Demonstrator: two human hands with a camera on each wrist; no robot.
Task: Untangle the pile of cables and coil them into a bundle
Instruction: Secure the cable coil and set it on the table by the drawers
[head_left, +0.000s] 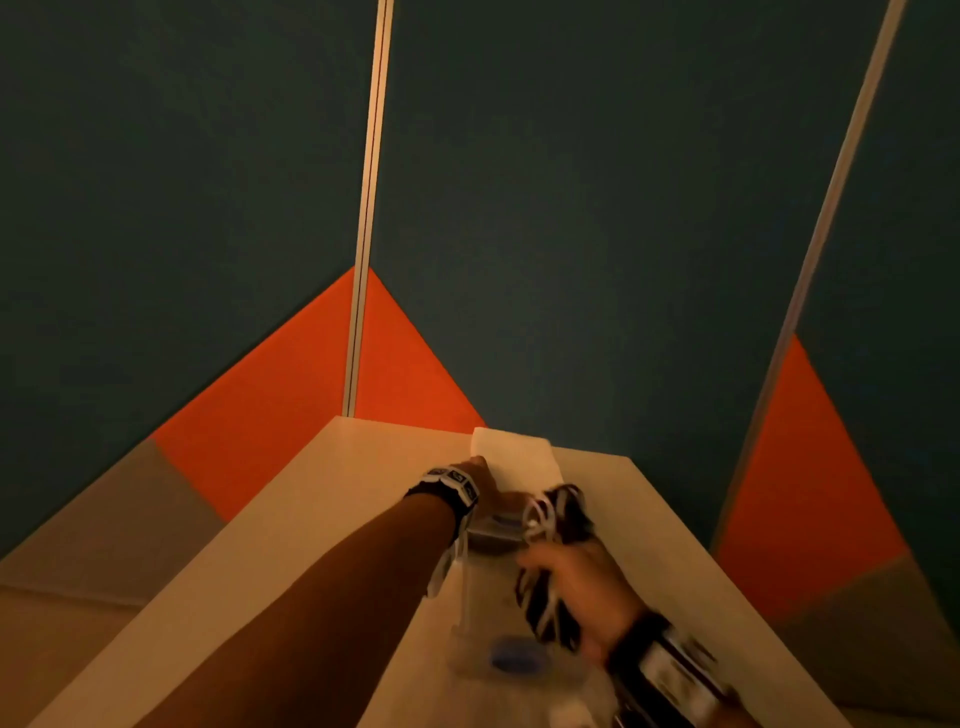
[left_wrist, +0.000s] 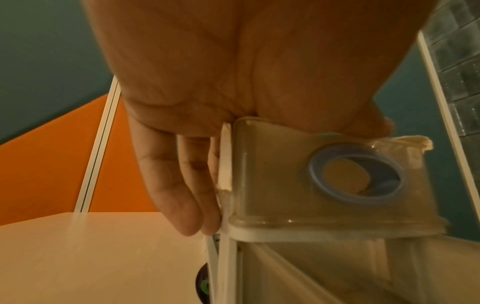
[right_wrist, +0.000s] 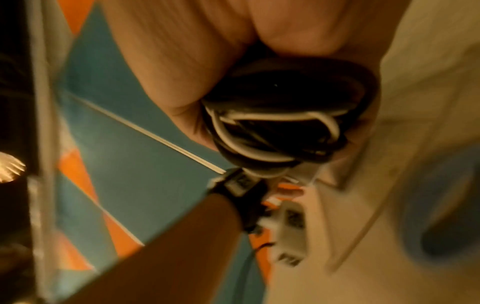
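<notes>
Teal-and-orange walls back the bench (head_left: 322, 519); right hand (head_left: 587, 587) clutches the coiled cables (right_wrist: 280, 123), left hand (left_wrist: 207, 82) pinches a clear box (left_wrist: 298, 181). Stowing the bundle looks next.

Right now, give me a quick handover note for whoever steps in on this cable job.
Left hand: holds the clear lid, the one with the blue ring, tipped up at the clear container on the table.
Right hand: its grip is closed round the coiled bundle of black and white cables, carried above the container.
Done: cables look untangled and coiled.
Left: probably lower the bundle into the container and close the lid; the inside is too blurred to check.
</notes>
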